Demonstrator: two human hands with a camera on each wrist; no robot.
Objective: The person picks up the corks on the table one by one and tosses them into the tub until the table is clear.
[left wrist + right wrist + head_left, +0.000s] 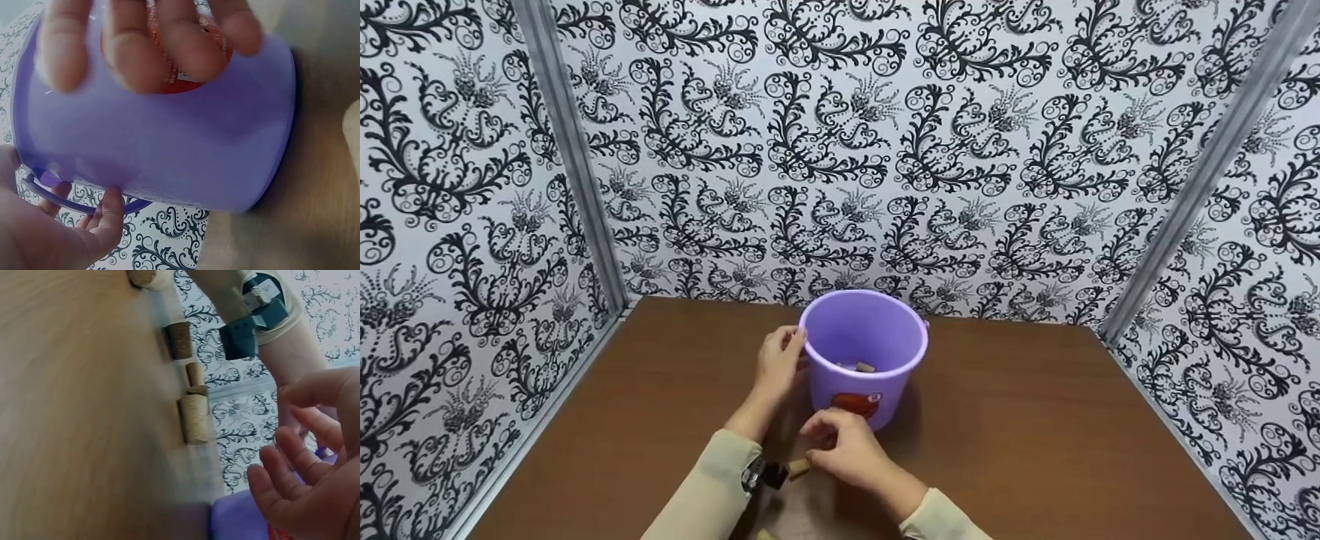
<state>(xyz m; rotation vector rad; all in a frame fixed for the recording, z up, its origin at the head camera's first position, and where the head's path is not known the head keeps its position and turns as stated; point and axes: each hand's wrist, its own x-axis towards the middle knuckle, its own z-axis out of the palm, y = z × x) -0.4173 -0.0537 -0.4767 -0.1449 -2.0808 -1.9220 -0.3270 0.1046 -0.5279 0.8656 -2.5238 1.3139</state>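
A purple bucket (892, 382) with a red sticker stands upright on the table, a few cork pieces (864, 367) visible inside. My left hand (778, 364) grips its left rim, thumb at the edge and fingertips against the outer wall beside the handle (84, 208). In front of the bucket is my right hand (846, 450), fingers loosely bent with nothing between them. Its blurred fingers (185, 50) cover part of the sticker in the left wrist view. A cork (799, 469) shows beside the right thumb; the right wrist view has several corks (194, 419) on the tabletop.
The brown wooden table (1020, 435) is enclosed by panels (855, 150) with a black-and-white scroll pattern, joined by grey corner strips. A black wrist camera (242, 337) sits strapped to the left forearm. Another cork (152, 278) lies near the top of the right wrist view.
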